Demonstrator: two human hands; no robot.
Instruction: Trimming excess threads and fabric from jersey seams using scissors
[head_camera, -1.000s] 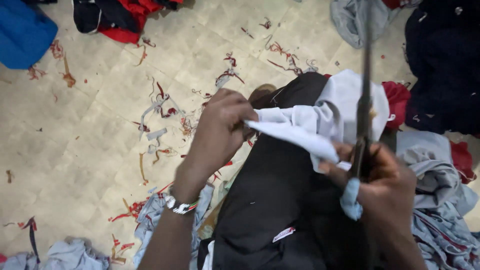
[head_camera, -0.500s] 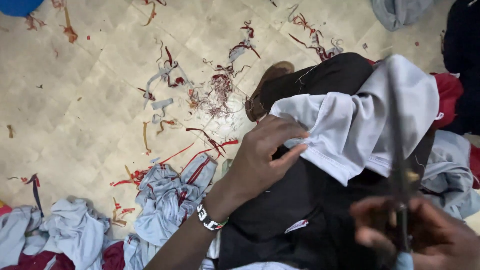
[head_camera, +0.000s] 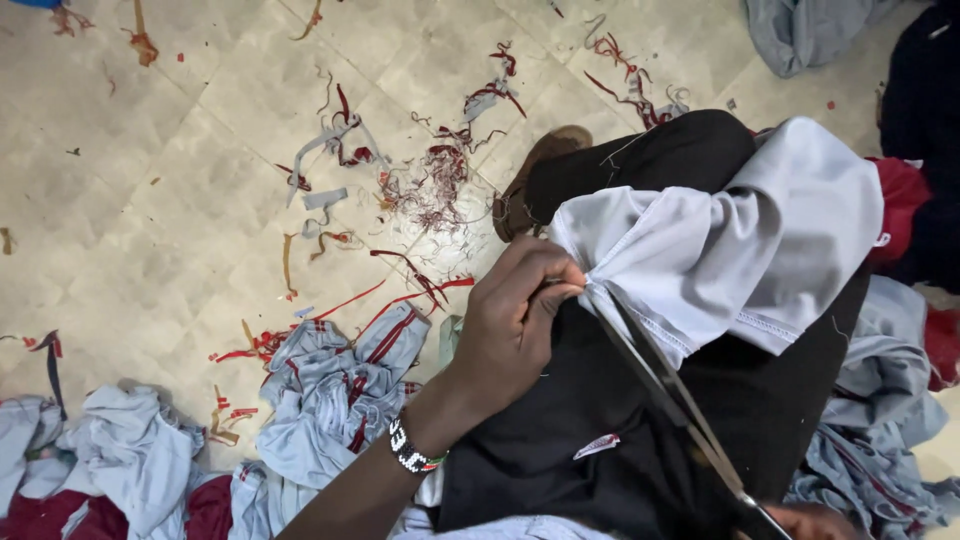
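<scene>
Red and grey thread scraps (head_camera: 430, 180) litter tiled floor (head_camera: 150, 200); crumpled pale blue garments (head_camera: 330, 390) lower left.

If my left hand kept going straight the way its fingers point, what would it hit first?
Your left hand already pinches the pale grey-blue cloth; going on, it would likely push further into that cloth, though depth is unclear.

The right hand (head_camera: 815, 522) is mostly cut off by the bottom edge, so its grip on the long metal scissors (head_camera: 665, 385) cannot be seen. The scissor handles near it are hidden also.
</scene>
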